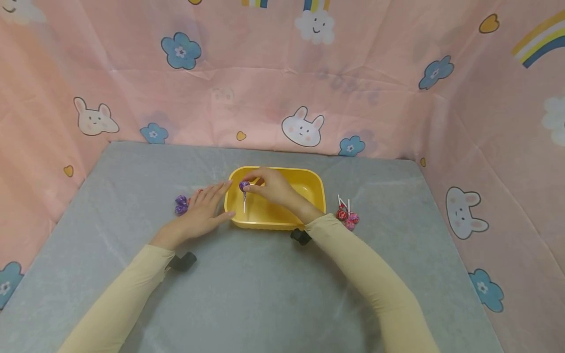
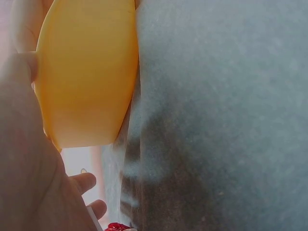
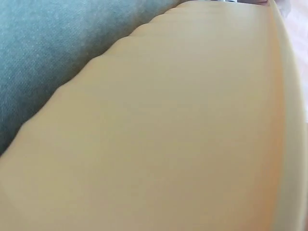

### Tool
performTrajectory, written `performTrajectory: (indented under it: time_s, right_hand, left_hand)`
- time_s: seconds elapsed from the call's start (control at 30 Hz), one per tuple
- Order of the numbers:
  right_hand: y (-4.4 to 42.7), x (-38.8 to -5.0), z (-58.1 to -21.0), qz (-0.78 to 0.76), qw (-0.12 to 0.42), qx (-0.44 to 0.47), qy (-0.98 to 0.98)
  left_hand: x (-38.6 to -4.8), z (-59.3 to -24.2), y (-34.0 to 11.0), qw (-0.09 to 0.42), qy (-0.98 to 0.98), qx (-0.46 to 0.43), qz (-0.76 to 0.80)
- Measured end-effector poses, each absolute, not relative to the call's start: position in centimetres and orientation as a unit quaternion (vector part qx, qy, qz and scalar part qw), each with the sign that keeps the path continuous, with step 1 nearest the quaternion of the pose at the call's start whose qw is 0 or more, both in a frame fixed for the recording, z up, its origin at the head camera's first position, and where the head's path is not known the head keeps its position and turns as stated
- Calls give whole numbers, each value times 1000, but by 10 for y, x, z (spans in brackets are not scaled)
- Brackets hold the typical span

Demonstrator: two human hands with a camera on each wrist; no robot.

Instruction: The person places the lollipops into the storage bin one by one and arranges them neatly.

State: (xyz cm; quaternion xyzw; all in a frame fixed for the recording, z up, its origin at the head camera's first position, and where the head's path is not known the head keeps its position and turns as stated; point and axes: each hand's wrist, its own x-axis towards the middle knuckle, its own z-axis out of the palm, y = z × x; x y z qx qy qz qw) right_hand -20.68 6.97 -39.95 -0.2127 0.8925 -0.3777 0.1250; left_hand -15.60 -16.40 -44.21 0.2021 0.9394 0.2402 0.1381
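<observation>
A yellow bin (image 1: 282,225) stands on the grey table; its wall (image 2: 91,77) fills much of the left wrist view and its side (image 3: 159,115) the right one. My right hand (image 1: 275,189) is over the bin's left part, pinching a purple-wrapped lollipop (image 1: 244,186) whose white stick points down. With fingers extended, my left hand (image 1: 198,213) touches the bin's left rim. Beside and partly behind it lie purple lollipops (image 1: 181,205) and a red-wrapped one (image 2: 118,226). The right hand does not show in the right wrist view.
Red and pink lollipops (image 1: 348,218) lie on the table to the right of the bin, with white sticks pointing away. A pink patterned cloth (image 1: 247,98) hangs behind the table and along both sides.
</observation>
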Motion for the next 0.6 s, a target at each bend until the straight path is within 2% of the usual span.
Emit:
performTrajectory:
  time_s: [0.6]
  right_hand:
    - [59,-211,-421,-388,125,-231,883]
  left_hand:
    - [-157,-444,-164,136,940,203,239]
